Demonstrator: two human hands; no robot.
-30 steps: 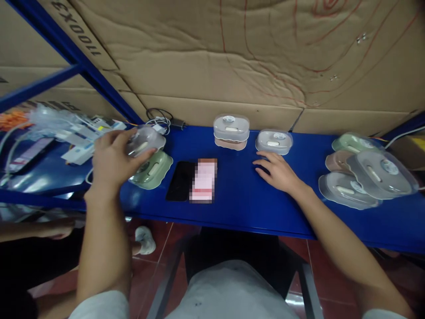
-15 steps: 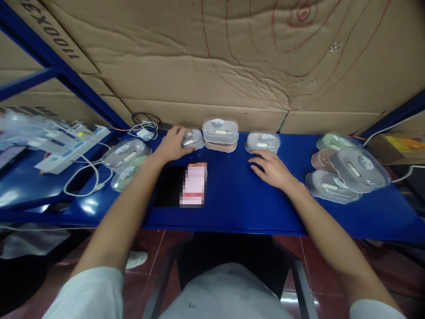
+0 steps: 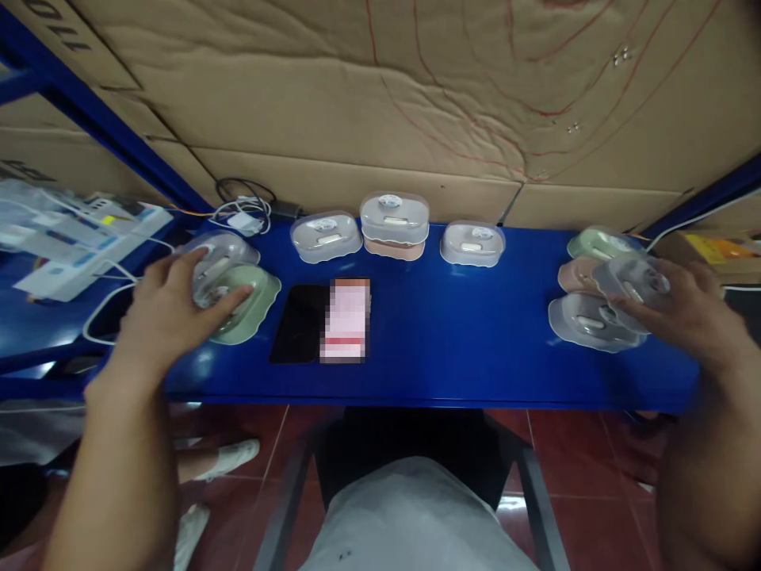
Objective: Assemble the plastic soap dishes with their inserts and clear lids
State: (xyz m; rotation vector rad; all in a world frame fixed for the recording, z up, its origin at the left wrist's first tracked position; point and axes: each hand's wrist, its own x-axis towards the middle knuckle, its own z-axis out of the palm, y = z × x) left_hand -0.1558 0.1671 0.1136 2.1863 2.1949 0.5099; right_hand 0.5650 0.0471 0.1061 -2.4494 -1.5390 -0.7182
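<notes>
My left hand (image 3: 163, 313) is spread over the left pair of clear-lidded plastic boxes. Its thumb lies across the green box (image 3: 255, 305), and its fingers reach toward the grey box (image 3: 238, 247) behind. Whether it presses on either is unclear. Far to the right, my right hand (image 3: 695, 305) curls around the upper grey box (image 3: 624, 277), thumb at the near side and fingers beyond. That box rests over another grey box (image 3: 586, 323), beside a pink box (image 3: 575, 274) and a green box (image 3: 598, 243).
Along the back stand a grey box (image 3: 326, 238), a grey box (image 3: 395, 218) stacked on a pink one (image 3: 392, 249), and another grey box (image 3: 472, 243). Two phones lie on the blue table (image 3: 445, 341), one dark (image 3: 299, 325), one lit (image 3: 346, 321). A power strip (image 3: 89, 254) and cables are left.
Both hands have moved apart from the back row, the left to the left-hand boxes and the right to the right-hand stack. The back-left grey box is now uncovered.
</notes>
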